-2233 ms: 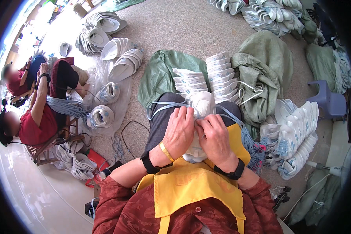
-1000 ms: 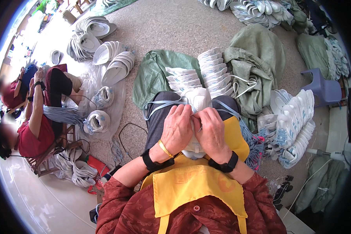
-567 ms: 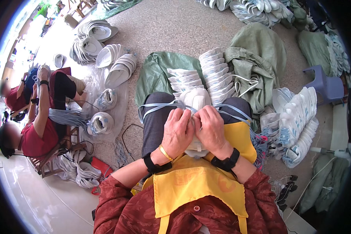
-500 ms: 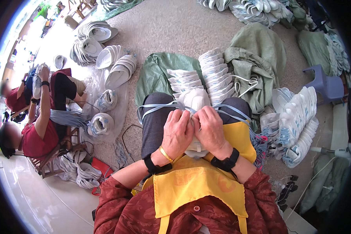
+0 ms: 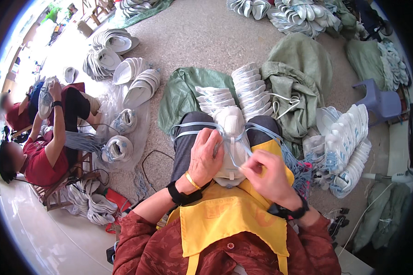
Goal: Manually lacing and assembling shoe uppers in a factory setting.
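As My Right Hand [image 5: 267,175] Swings Wide, the White Shoe [image 5: 230,166] Shows Its Lacing

While my left hand [image 5: 205,156] keeps its pinch on the left edge of the shoe's throat, my right, beside it over the shoe half a second ago, has pulled out to the right and toward me, blurred in motion. Its thumb and finger look closed on a strand of blue lace [image 5: 192,123] slanting off the tongue. With the throat now uncovered, I judge the lacing to be partway along, long lengths still loose; my left fingers hide the eyelets there.

The shoe sits in the middle of my lap [image 5: 182,153], toe toward the front edge, heel by my yellow apron [image 5: 234,229]. Lace loops lie across both knees.

Room is tight ahead: stacked white uppers [image 5: 251,94] stand just past the lap's front edge, near a green sheet [image 5: 181,94]. Off the right edge, a lace tangle [image 5: 301,178] and rows of laced shoes [image 5: 346,140] could, I judge, snag a wide pull. Left of the lap, speckled floor [image 5: 167,137] runs to a clear plastic sheet [image 5: 142,121], a black cord [image 5: 147,155] crossing it. Farther left, a co-worker [image 5: 43,158] sits holding another shoe [image 5: 45,101].
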`<state>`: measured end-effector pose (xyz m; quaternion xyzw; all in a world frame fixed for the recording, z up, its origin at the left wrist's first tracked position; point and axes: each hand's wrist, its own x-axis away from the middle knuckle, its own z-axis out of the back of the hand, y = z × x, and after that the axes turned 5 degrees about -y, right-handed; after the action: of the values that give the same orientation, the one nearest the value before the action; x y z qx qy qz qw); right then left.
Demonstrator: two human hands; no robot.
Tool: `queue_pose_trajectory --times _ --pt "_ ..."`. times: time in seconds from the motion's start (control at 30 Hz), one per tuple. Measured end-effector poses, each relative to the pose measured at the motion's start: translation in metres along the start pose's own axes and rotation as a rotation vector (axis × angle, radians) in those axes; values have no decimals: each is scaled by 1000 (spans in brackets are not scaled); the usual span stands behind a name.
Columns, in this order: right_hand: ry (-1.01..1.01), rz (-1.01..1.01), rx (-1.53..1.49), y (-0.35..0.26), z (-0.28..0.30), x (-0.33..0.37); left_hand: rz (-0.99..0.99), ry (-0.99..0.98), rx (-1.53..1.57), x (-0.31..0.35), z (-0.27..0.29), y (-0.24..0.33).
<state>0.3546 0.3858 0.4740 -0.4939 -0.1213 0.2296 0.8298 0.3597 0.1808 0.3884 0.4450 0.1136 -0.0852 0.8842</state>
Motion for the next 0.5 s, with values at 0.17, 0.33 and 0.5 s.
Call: queue_pose_trajectory --times 0.17,0.33,0.5 --pt "-69 -73 -17 -17 36 5 -235 -111 85 -4 11 15" --pt "-139 -83 -140 6 23 1 -250 -236 202 3 15 15" --pt "15 -31 -107 40 18 -3 -232 -223 202 4 25 19"
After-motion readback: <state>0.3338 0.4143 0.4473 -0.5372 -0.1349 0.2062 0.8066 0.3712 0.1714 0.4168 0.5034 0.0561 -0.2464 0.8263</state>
